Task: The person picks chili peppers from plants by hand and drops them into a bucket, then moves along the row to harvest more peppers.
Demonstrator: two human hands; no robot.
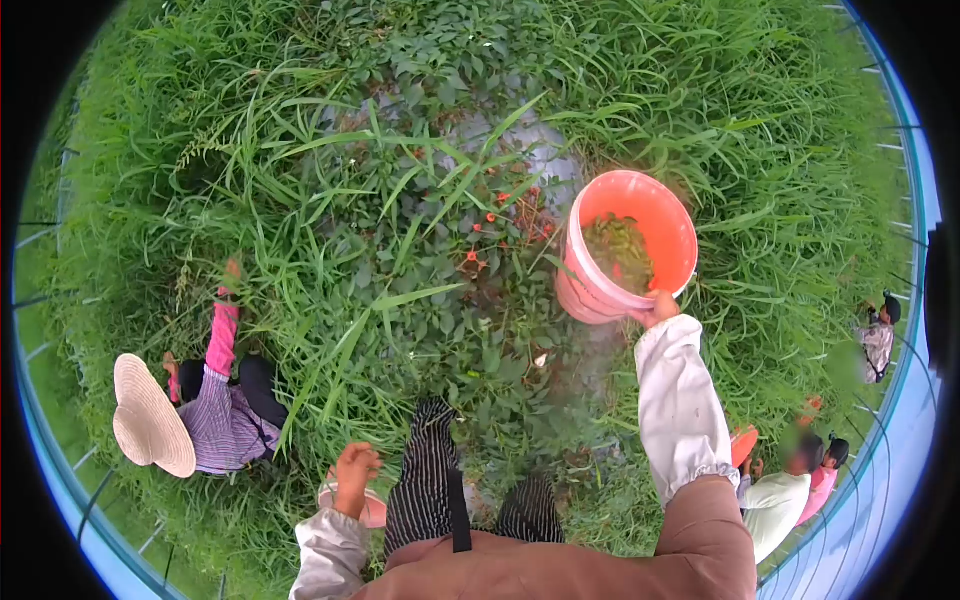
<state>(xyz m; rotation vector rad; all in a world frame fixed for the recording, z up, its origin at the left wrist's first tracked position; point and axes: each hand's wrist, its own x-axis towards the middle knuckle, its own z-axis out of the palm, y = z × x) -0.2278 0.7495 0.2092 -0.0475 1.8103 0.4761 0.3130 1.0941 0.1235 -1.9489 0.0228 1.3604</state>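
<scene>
Pink plastic bucket (590, 295), tilted, its mouth showing green peppers (620, 245) inside, right of centre in the frame; the right hand (660, 308) grips its rim. The left hand (356, 468), lower left of centre, is loosely curled, fingers bent.

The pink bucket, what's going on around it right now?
The person's right hand grips the pink bucket by its rim, above low leafy plants and tall grass. Inside are mostly green pieces, with some reddish ones. The left hand is loosely curled, with nothing clearly visible in it. Off to the left, a co-worker in a straw hat reaches into the grass.
</scene>
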